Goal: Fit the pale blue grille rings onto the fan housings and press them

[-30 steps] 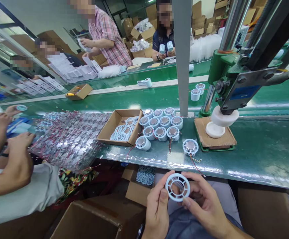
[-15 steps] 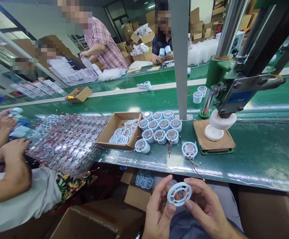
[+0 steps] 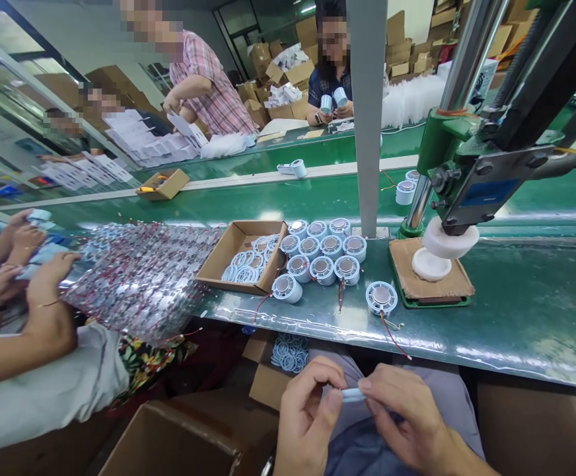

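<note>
Both hands pinch a pale ring edge-on over the lap.
Head view: left hand [image 3: 305,413] and right hand [image 3: 407,413] grip the ring [image 3: 352,395] between fingertips, below the green bench [image 3: 516,317]. Open tray box [image 3: 241,254] on bench holds rings; carton [image 3: 273,370] under bench edge holds more.

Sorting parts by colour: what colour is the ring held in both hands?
Pale blue-white; the ring shows edge-on in the head view.

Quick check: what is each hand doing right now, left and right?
Left hand: closed, pinching one edge of the pale blue plastic ring.
Right hand: closed, pinching the ring's other edge; ring seen edge-on.
</note>
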The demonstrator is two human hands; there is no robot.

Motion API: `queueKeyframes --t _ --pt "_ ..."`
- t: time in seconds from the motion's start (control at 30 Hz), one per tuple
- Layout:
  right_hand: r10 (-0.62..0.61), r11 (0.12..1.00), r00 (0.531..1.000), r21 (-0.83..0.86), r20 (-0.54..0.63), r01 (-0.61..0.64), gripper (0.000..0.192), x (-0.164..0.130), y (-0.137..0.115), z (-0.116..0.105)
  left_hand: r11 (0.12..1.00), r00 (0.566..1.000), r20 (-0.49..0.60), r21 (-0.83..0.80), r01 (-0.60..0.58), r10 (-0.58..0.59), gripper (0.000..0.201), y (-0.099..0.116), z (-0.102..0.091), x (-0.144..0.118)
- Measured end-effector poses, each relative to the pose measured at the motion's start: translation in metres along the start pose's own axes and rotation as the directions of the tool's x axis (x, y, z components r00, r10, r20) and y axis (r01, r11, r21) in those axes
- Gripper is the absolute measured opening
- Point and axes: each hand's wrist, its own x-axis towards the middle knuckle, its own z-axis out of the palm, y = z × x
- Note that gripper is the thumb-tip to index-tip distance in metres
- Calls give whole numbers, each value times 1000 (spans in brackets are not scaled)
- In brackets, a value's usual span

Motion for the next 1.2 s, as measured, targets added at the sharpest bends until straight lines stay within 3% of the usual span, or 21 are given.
queueKeyframes --t 0.13,0.3,0.43,0.57,0.7,0.93,1.1,1.2 --pt "-27 998 999 -60 31 29 66 -5 6 6 995 995 -14 10 100 -100 40 3 3 8" --pt "17 996 999 -92 31 -14 50 -4 5 12 987 985 -79 -60 146 -151 53 -2 13 12" --pt "103 995 994 -3 39 -103 37 0 0 9 978 981 -92 -134 158 -171 54 -4 17 10" --pt "144 989 990 -39 -14 -144 24 2 -3 6 964 982 -66 -212 160 -178 52 -4 17 5" --pt "98 992 992 -72 -77 -103 23 5 -4 6 964 986 -48 -221 148 -163 50 -4 16 4" --pt "115 990 991 -79 -66 -120 26 7 -7 4 962 984 -24 -216 165 -174 50 2 17 10" --pt "258 966 960 -41 109 -255 24 0 -1 11 970 977 -37 -136 204 -210 46 -21 2 -4" --pt "436 900 842 -152 317 -409 27 -8 9 21 931 928 -75 -14 364 -364 42 -56 -21 -24"
